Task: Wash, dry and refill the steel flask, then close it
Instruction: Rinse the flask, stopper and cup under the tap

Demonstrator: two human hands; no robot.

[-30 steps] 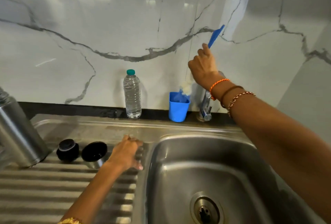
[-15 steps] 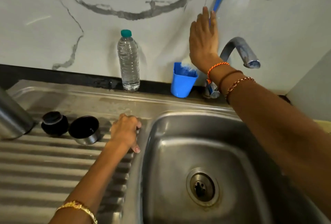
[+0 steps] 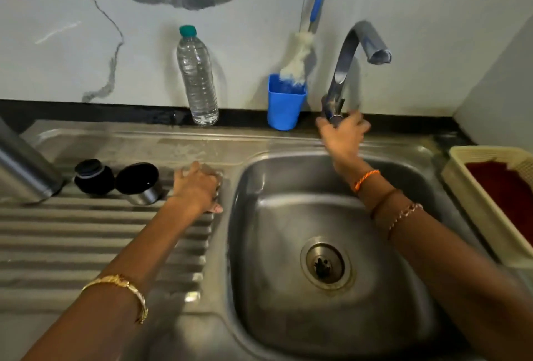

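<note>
The steel flask [image 3: 24, 168] stands open at the far left of the drainboard, partly cut off by the frame edge. Its black stopper [image 3: 93, 176] and steel cup lid [image 3: 139, 184] lie beside it on the ribbed drainboard [image 3: 86, 233]. My left hand [image 3: 199, 186] rests on the drainboard's right end with loosely curled fingers and holds nothing. My right hand [image 3: 343, 133] grips the base of the tap [image 3: 350, 52], slightly blurred. A blue-handled bottle brush [image 3: 300, 54] stands in a blue cup [image 3: 284, 106]. No water runs from the spout.
A clear plastic water bottle [image 3: 197, 78] with a green cap stands against the marble wall. The steel sink basin [image 3: 326, 268] lies below the tap. A cream plastic basket [image 3: 473, 196] holding something dark red sits at the right edge.
My right hand let go of the brush handle and dropped to the tap's base. The brush stays leaning in the blue cup. My left hand has stayed in place; the view tilted down.
</note>
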